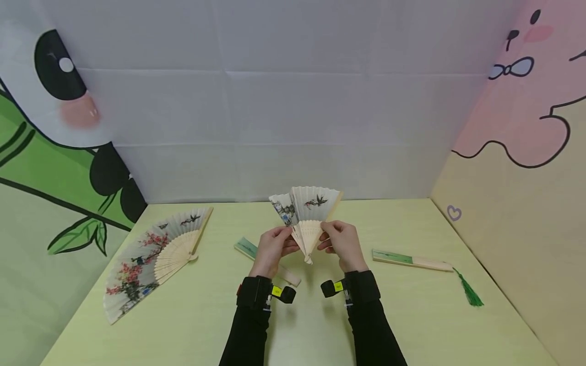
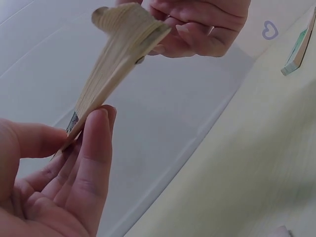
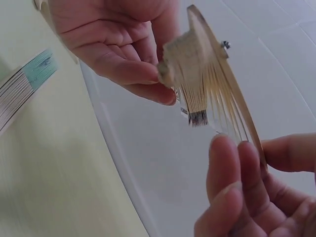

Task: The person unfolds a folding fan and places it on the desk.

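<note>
Between both hands, above the table, is a partly spread folding fan (image 1: 316, 203) with a white painted leaf and pale wooden ribs. The left hand (image 1: 273, 248) pinches its left outer rib between thumb and fingers. Its right edge is pinched by the right hand (image 1: 342, 244), whose thumb lies on the outer guard stick. The fan's pivot end points down toward the person, and a small metal rivet (image 3: 225, 45) shows there in the right wrist view. Beneath the left hand lies a closed green-and-wood folding fan (image 1: 247, 247), partly hidden by that hand.
An open fan (image 1: 133, 264) with red blossoms lies at the table's left. On the right is a closed green fan (image 1: 393, 257) with a green tassel (image 1: 468, 290). A pale cloth wall (image 1: 293, 112) stands behind the table (image 1: 435, 315), with printed side walls.
</note>
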The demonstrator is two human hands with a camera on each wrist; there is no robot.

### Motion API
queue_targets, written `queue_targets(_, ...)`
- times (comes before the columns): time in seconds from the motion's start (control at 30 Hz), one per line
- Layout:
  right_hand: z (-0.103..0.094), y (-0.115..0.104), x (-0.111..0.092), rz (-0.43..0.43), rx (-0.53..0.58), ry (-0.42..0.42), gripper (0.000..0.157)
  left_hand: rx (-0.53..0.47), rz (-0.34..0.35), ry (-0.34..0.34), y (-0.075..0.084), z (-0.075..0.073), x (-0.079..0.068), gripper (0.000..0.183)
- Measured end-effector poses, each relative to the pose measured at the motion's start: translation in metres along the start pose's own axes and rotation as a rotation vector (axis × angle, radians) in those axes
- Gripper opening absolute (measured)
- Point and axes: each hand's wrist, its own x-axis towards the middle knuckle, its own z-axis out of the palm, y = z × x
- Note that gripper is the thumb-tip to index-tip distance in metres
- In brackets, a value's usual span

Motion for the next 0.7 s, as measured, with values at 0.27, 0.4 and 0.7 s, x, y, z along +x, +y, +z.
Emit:
queue_targets(0.27,-0.0023,-0.0005,0.0004,0.007,0.024,0.018,0.024,-0.030,-0.002,0.014,0.0024,-0.0040,-0.0009,0.027)
queue_targets(0.4,-0.0030,-0.0015,0.0000,0.008,0.021,0.023,0.025,-0.023,0.001,0.017,0.0036,-0.0057,-0.0013,0.027)
queue_targets(0.7,-0.0055,-0.0012,0.0002,0.022,0.036,0.023,0.028,-0.035,0.001,0.013,0.0045,-0.0076,-0.0024,0.028)
